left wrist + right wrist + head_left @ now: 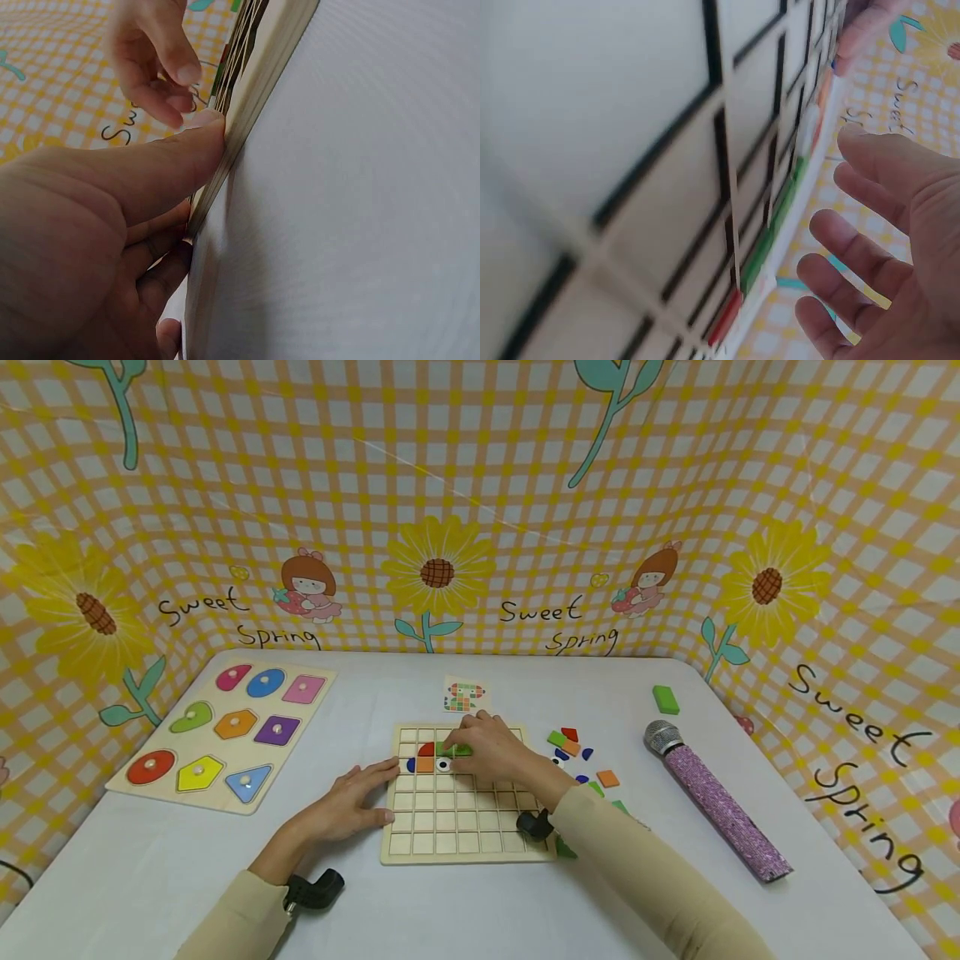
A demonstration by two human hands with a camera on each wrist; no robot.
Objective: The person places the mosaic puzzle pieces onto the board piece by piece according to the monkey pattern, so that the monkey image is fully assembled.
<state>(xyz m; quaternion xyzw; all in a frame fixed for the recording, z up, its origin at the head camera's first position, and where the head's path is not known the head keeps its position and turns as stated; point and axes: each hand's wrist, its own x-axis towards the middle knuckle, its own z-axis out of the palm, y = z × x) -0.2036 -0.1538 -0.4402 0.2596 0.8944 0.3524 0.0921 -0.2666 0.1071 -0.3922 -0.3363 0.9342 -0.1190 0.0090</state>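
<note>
A wooden grid board (446, 843) lies on the table, with a few coloured pieces set in its upper rows. Among them are a red piece (427, 749), an orange square (425, 765), a blue piece (411, 765) and an eye tile (443, 765). My left hand (347, 802) touches the board's left edge with thumb and fingertips, fingers fairly straight. Above the upper rows, my right hand (487, 750) hovers close to the green pieces (769, 240). Its fingers are loosely bent and hold nothing in the right wrist view. It hides part of the board.
Loose coloured pieces (606, 778) lie right of the board. A small pattern card (467, 694) is behind it. To the left is a shape puzzle (225, 747) with knobbed pieces; at the right are a glittery microphone (727, 818) and a green block (665, 699).
</note>
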